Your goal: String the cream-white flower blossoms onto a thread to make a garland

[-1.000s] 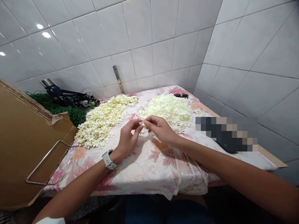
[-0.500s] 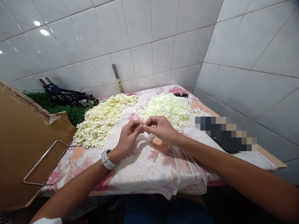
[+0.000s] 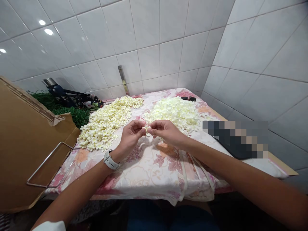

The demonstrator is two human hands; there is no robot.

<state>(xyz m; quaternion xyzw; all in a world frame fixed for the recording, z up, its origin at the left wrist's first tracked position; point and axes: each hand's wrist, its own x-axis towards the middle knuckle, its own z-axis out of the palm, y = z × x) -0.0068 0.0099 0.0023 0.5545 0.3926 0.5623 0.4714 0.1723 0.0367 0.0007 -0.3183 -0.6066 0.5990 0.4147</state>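
A small white artificial flower (image 3: 146,129) with a pale yellow centre is pinched between my two hands above the table. The fingers of my left hand (image 3: 132,134) are closed on its left side. My right hand (image 3: 167,132) grips the right side with thumb and forefinger. Behind my left hand spreads a heap of cream flowers (image 3: 103,125). Just beyond my right hand lies a heap of paler, looser-looking white flowers (image 3: 174,112). The underside of the held flower is hidden by my fingers.
A floral cloth (image 3: 144,179) covers the table. At left stand a cardboard box (image 3: 21,144) and a bent metal wire frame (image 3: 45,163). Green artificial grass (image 3: 74,118), a dark flask (image 3: 55,88) and sunglasses (image 3: 189,98) lie farther back. A dark flat object (image 3: 237,150), partly pixelated, is at right.
The flower's face now shows between my fingertips, where before the fingers mostly covered it. My hands stay in nearly the same place; the view has shifted slightly.
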